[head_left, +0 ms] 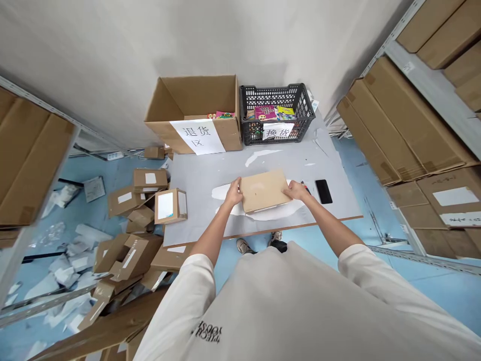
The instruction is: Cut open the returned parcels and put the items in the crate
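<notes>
A flat brown cardboard box (264, 191) is held between both hands over the front part of the grey table (199, 175). My left hand (234, 193) grips its left edge, and my right hand (295, 190) grips the right edge with the fingers partly hidden. White paper (280, 212) lies beneath the box. Just right of my right hand, a small dark and red object (306, 187) rests on the table, partly hidden. A black phone (323, 191) lies farther right.
At the table's back stand an open carton (231, 134) and a black crate (246, 131) holding colourful packets. A small labelled box (180, 204) sits on the left edge. Cartons and paper litter the left floor; shelves with cartons flank both sides.
</notes>
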The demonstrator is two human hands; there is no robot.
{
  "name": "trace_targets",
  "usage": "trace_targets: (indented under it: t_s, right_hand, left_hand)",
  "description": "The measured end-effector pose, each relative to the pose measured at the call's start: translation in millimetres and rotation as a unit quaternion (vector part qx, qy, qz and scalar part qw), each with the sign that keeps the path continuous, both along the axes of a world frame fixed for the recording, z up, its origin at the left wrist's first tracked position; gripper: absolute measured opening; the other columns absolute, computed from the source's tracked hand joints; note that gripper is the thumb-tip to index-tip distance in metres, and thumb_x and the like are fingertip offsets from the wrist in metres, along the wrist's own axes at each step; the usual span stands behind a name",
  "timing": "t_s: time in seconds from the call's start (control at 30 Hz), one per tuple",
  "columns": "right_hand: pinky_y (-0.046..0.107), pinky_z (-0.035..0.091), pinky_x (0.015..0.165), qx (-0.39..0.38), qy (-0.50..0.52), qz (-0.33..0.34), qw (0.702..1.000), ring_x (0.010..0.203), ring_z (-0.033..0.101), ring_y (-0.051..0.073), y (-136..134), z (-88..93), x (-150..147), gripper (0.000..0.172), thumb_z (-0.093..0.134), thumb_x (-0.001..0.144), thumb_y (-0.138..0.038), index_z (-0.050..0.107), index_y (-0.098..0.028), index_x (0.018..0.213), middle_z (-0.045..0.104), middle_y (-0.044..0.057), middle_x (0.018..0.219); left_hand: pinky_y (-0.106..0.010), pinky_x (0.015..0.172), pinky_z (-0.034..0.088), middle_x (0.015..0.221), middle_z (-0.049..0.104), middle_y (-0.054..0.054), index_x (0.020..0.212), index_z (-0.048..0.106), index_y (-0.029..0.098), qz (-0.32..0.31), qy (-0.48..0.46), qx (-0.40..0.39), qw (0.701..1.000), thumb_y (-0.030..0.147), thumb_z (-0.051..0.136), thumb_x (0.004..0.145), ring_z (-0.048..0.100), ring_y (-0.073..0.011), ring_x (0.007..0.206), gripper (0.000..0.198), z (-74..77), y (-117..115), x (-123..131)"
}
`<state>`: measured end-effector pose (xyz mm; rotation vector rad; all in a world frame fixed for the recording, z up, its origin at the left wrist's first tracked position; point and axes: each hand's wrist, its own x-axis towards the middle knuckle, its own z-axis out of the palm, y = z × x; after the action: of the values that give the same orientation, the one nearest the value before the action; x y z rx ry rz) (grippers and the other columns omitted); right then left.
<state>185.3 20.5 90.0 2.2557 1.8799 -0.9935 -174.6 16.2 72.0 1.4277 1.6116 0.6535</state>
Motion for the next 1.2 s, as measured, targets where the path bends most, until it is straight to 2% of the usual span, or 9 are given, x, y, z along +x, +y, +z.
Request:
trace_targets:
  t_s: [0.13,0.23,0.33,0.47,0.57,0.7,0.97,1.07,1.2]
  right_hand:
    - [0.037,0.057,0.095,-0.001,0.075,-0.009,0.997,0.109,0.077,0.030,18.9,-13.9,21.9,0.032,0.072,0.099,-0.055,0.074,-0.023,0.099,0.083,0.013,0.110]
    - [0.040,0.057,0.107,0.058,0.174,-0.061,0.981,0.120,0.076,0.027,40.8,-21.6,20.1,0.037,0.065,0.102,-0.050,0.074,-0.021,0.123,0.081,0.014,0.129]
    - [0.046,0.059,0.111,0.066,0.268,-0.078,0.958,0.123,0.075,0.028,57.8,-24.8,8.3,0.053,0.062,0.101,-0.049,0.068,-0.022,0.146,0.077,0.016,0.139]
    - [0.050,0.058,0.116,0.033,0.315,-0.059,0.947,0.131,0.073,0.032,65.3,-21.2,-7.1,0.068,0.065,0.099,-0.056,0.064,-0.022,0.158,0.071,0.020,0.152]
    - [0.049,0.056,0.119,0.016,0.302,-0.085,0.949,0.135,0.071,0.032,63.5,-15.9,-14.4,0.065,0.066,0.097,-0.051,0.067,-0.018,0.153,0.070,0.020,0.154]
    - [0.047,0.059,0.110,0.031,0.285,-0.146,0.947,0.118,0.076,0.028,60.3,-6.0,-17.5,0.048,0.065,0.095,-0.048,0.072,-0.021,0.135,0.080,0.014,0.134]
    - [0.040,0.054,0.109,0.195,0.280,-0.173,0.924,0.116,0.070,0.027,66.1,24.3,-17.0,0.024,0.065,0.091,-0.048,0.065,-0.025,0.100,0.079,0.009,0.121]
    - [0.038,0.054,0.101,0.199,0.249,-0.202,0.926,0.110,0.071,0.026,61.6,21.1,-17.6,0.027,0.068,0.089,-0.047,0.062,-0.026,0.105,0.078,0.008,0.117]
    - [0.037,0.054,0.092,0.121,0.189,-0.225,0.948,0.098,0.072,0.027,43.8,3.4,-13.0,0.037,0.076,0.086,-0.049,0.061,-0.027,0.112,0.076,0.003,0.100]
  left_hand:
    - [-0.049,0.118,0.058,0.171,0.055,-0.018,0.168,0.049,0.024,0.050,-0.023,-0.026,0.998,0.013,0.067,0.079,0.073,-0.0292,0.130,0.091,-9.2,-2.1,11.2]
    - [-0.049,0.119,0.057,0.165,0.060,-0.020,0.169,0.047,0.024,0.134,-0.024,-0.066,0.988,0.022,0.069,0.085,0.070,-0.0310,0.139,0.087,-11.2,-0.7,14.4]
    - [-0.050,0.122,0.053,0.164,0.060,-0.022,0.166,0.048,0.023,0.199,-0.020,-0.099,0.975,0.033,0.071,0.091,0.065,-0.0333,0.147,0.080,-8.3,4.9,16.9]
    - [-0.045,0.119,0.054,0.159,0.065,-0.023,0.169,0.045,0.020,0.183,-0.025,-0.127,0.974,0.041,0.069,0.096,0.069,-0.0308,0.143,0.080,-2.8,12.8,22.2]
    - [-0.044,0.116,0.056,0.150,0.073,-0.020,0.168,0.048,0.020,0.153,-0.037,-0.136,0.978,0.038,0.065,0.099,0.074,-0.0281,0.134,0.073,0.9,15.0,27.7]
    - [-0.044,0.111,0.058,0.141,0.077,-0.017,0.153,0.061,0.021,0.173,-0.049,-0.112,0.977,0.040,0.066,0.101,0.076,-0.0284,0.124,0.056,11.9,17.1,32.5]
    - [-0.034,0.105,0.055,0.129,0.077,-0.009,0.110,0.064,0.024,0.193,-0.045,0.007,0.980,0.045,0.064,0.106,0.072,-0.0229,0.119,0.022,47.5,36.7,34.0]
    - [-0.033,0.099,0.054,0.118,0.077,-0.006,0.101,0.060,0.024,0.187,-0.011,0.005,0.982,0.043,0.068,0.102,0.072,-0.0222,0.111,0.020,43.5,30.6,35.8]
    - [-0.034,0.096,0.052,0.112,0.076,-0.004,0.100,0.055,0.026,0.178,0.063,-0.033,0.981,0.040,0.073,0.098,0.072,-0.0231,0.108,0.023,22.4,9.2,35.2]
